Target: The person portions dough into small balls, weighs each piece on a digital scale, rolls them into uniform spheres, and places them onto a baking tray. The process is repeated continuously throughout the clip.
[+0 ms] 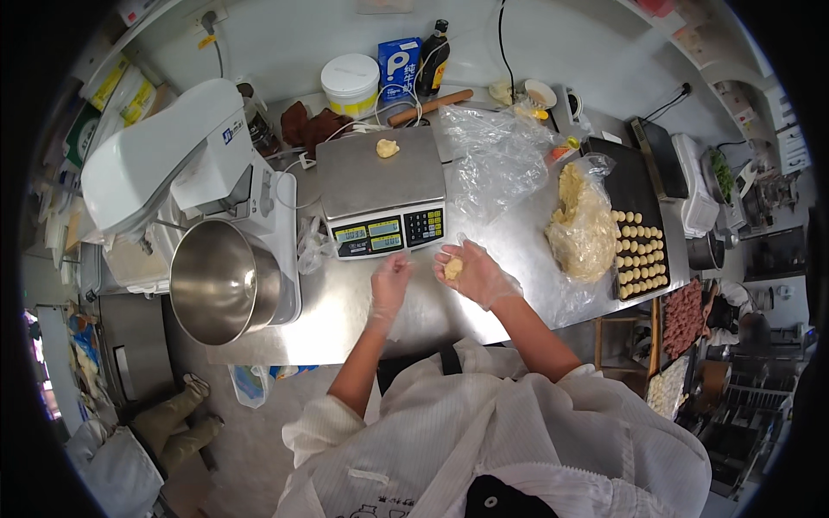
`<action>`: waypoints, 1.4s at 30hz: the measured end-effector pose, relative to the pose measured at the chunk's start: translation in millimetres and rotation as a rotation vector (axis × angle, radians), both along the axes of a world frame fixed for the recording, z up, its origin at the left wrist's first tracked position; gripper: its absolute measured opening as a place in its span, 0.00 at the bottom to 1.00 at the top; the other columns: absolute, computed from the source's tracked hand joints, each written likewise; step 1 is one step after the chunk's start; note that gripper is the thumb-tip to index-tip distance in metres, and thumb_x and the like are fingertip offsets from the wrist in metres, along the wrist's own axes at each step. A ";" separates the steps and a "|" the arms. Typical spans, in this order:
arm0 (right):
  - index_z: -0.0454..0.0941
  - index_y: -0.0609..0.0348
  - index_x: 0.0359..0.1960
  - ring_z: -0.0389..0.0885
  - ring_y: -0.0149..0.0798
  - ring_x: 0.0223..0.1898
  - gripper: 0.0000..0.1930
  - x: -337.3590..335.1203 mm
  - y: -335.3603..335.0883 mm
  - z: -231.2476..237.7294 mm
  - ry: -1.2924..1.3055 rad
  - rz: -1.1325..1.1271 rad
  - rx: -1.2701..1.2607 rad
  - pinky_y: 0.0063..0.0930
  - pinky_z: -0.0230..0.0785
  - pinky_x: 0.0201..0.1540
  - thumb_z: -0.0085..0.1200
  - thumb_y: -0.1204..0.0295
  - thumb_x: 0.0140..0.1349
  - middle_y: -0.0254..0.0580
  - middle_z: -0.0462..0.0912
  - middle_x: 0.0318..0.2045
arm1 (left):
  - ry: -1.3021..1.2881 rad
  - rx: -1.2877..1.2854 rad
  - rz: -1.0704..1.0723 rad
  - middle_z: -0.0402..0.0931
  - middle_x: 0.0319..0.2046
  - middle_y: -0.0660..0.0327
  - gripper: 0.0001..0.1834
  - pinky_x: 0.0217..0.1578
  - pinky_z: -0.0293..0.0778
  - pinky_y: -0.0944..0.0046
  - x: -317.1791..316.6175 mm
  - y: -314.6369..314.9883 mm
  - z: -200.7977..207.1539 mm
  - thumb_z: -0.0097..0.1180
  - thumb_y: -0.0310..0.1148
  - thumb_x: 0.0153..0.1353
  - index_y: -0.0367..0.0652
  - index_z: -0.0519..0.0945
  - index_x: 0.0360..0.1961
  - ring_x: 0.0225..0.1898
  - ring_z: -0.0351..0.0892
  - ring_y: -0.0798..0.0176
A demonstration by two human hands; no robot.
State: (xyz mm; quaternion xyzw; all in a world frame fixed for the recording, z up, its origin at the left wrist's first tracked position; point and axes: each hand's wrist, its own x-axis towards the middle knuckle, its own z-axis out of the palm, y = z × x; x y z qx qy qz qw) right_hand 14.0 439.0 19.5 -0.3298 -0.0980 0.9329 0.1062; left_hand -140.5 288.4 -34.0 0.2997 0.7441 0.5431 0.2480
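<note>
Two forearms (pixel 534 335) angle inward over the steel table (pixel 315 318): the right hand (pixel 477 278), palm up and cupped, holds a dough piece (pixel 452 268); the left hand (pixel 390 283) curls before the scale (pixel 376 188), its contents unclear.

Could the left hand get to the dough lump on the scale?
Probably yes: the left hand is just in front of the scale, with nothing standing on top between that hand and the dough lump.

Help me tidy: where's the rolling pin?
The rolling pin lies at the head view's upper middle, behind the right half of the scale, in front of the dark bottle.
</note>
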 end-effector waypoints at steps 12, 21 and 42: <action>0.73 0.57 0.57 0.82 0.39 0.40 0.22 -63.9 36.0 10.5 0.100 0.117 -0.030 0.31 0.76 0.45 0.46 0.53 0.75 0.40 0.83 0.41 | 0.525 0.280 -0.157 0.81 0.52 0.49 0.20 0.58 0.73 0.50 -25.2 48.3 92.6 0.63 0.31 0.60 0.40 0.81 0.54 0.56 0.78 0.47; 0.79 0.57 0.36 0.85 0.54 0.30 0.09 -205.3 137.7 11.6 -0.389 0.015 2.253 0.48 0.77 0.35 0.58 0.65 0.64 0.47 0.85 0.34 | 0.781 -0.187 -0.118 0.81 0.50 0.49 0.30 0.54 0.75 0.51 -179.8 166.1 98.3 0.69 0.31 0.52 0.40 0.78 0.59 0.52 0.79 0.45; 0.82 0.60 0.45 0.69 0.24 0.23 0.14 -175.6 154.0 62.0 -0.221 0.269 0.783 0.19 0.62 0.27 0.62 0.63 0.66 0.37 0.85 0.37 | 0.944 -0.205 -0.295 0.82 0.51 0.58 0.25 0.56 0.71 0.50 -198.9 168.3 71.2 0.64 0.35 0.56 0.43 0.80 0.56 0.55 0.77 0.50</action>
